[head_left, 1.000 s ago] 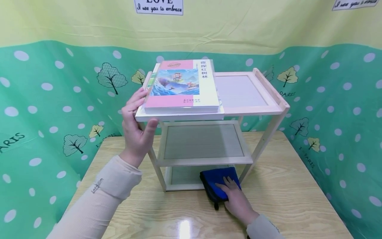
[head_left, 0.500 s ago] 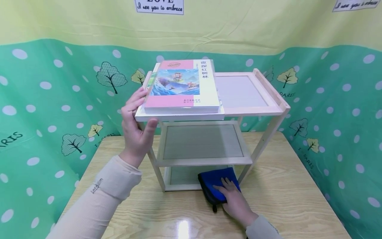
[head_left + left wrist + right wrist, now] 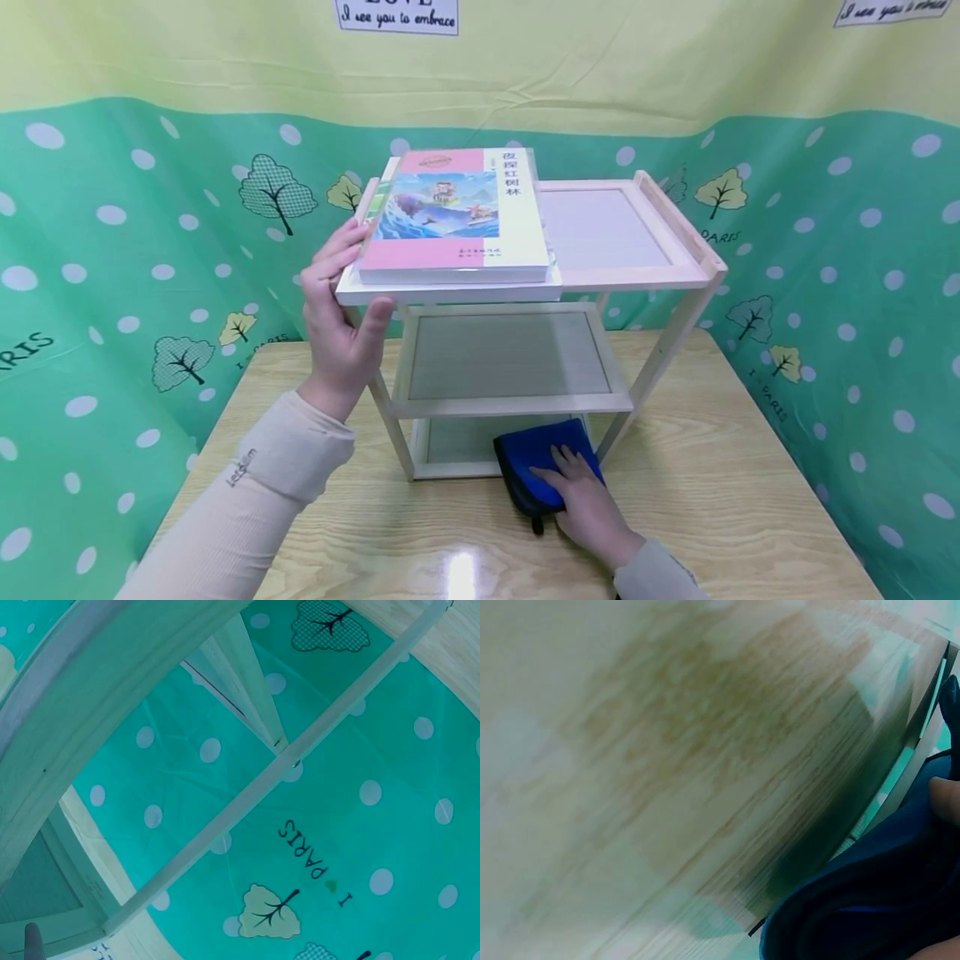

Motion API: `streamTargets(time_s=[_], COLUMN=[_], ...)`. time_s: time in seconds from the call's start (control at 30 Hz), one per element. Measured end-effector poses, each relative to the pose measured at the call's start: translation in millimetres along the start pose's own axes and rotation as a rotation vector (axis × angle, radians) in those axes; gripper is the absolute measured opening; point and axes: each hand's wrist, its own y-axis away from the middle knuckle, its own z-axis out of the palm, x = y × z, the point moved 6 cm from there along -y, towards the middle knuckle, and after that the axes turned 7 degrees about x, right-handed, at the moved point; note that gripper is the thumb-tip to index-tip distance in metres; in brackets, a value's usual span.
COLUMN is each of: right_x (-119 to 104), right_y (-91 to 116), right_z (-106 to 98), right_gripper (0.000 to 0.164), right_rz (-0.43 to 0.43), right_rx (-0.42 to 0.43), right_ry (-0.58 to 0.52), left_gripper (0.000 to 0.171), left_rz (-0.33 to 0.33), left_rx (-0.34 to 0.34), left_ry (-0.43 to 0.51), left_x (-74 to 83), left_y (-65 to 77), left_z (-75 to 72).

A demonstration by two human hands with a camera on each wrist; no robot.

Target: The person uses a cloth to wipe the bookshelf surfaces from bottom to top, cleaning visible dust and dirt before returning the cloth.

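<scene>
In the head view my left hand (image 3: 341, 333) grips the upper left corner of a pale wooden three-tier rack (image 3: 517, 406), fingers over its side rail beside the books. Its thumb stands up near the front corner. A pink-and-cream book (image 3: 450, 252) lies flat on a larger white-edged book (image 3: 450, 294) on the top shelf. My right hand (image 3: 588, 500) holds a blue zip pouch (image 3: 551, 437) with black edging, its fingers across the upper face. The pouch sits tilted at the bottom shelf's front right. In the right wrist view, a fingertip presses the pouch (image 3: 840, 900).
The rack's middle shelf (image 3: 510, 354) is above the pouch, and a rack leg (image 3: 667, 342) stands to its right. The wood-grain table (image 3: 750, 483) extends around the rack. A green dotted curtain (image 3: 112, 250) hangs behind and on both sides.
The pouch and my right hand have shifted slightly left along the bottom shelf's front. My left hand keeps its place at the rack, and the books stay put.
</scene>
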Motion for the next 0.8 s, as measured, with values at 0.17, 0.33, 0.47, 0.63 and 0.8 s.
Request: streamTargets(time_s=[0.17, 0.33, 0.47, 0.63, 0.8], right_x=[-3, -6, -9, -13, -17], right_y=[-1, -2, -2, -4, -6], right_z=[0, 0, 1, 2, 3], right_gripper=[0.069, 0.071, 0.071, 0.071, 0.071], right_rz=[-0.032, -0.062, -0.079, -0.094, -0.107], right_rx=[0.006, 0.005, 0.003, -0.004, -0.006], right_ry=[0.009, 0.002, -0.011, -0.009, -0.006], left_gripper=[0.085, 0.085, 0.085, 0.084, 0.084], left_rz=[-0.003, -0.002, -0.001, 0.005, 0.003], left_rx=[0.008, 0.012, 0.011, 0.015, 0.01], left_ry=[0.007, 0.006, 0.006, 0.01, 0.014], left_x=[0.0, 0.4, 0.2, -0.1, -0.8], left_y=[0.1, 0.0, 0.0, 0.1, 0.1], left_z=[-0.1, 0.1, 0.2, 0.1, 0.3])
